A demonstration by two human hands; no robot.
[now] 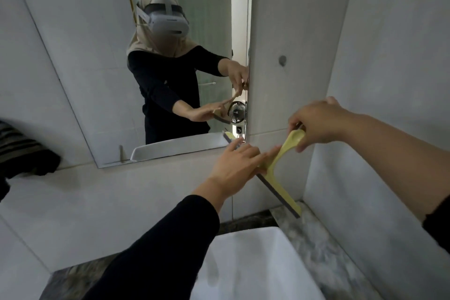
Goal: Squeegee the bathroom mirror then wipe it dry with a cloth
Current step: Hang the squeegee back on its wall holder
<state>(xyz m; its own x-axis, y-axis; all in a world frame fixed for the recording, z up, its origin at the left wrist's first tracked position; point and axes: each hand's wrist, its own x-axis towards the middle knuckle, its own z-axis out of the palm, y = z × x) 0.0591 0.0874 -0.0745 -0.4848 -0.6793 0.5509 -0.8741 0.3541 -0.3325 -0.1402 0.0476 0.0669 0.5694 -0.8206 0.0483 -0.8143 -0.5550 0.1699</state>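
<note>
So here's where I'm at: the right hand [319,122] is pinched closed around the end of the squeegee's handle, up and out to the right, which keeps the wrist clear of the wall and lets the yellow squeegee [280,165] hang at a slant. The left hand [237,162] is open and flat, fingers stretched forward and laid along the blade bar right where the handle meets it. My guess is that's to steady the blade or press it down, not to carry it.

The blade runs diagonally from just past the left fingertips, near the mirror's lower right corner, down to a point below and between both hands, over the stone counter [316,238]. Most of it sits against the tiled wall beside the mirror [97,68], not on the glass, so I'd say the stroke is either finishing off the edge or being lined up. Can't tell if the rubber is actually touching.

Count, for what it's worth:
- one squeegee, one mirror
- one white basin [255,263], below both hands
- one dark striped cloth [24,153] far off to the left of the left hand, parked within reach, presumably for the drying pass
- two hands, both on the squeegee

Cloth looks untouched, so drying isn't started yet I reckon.
</note>
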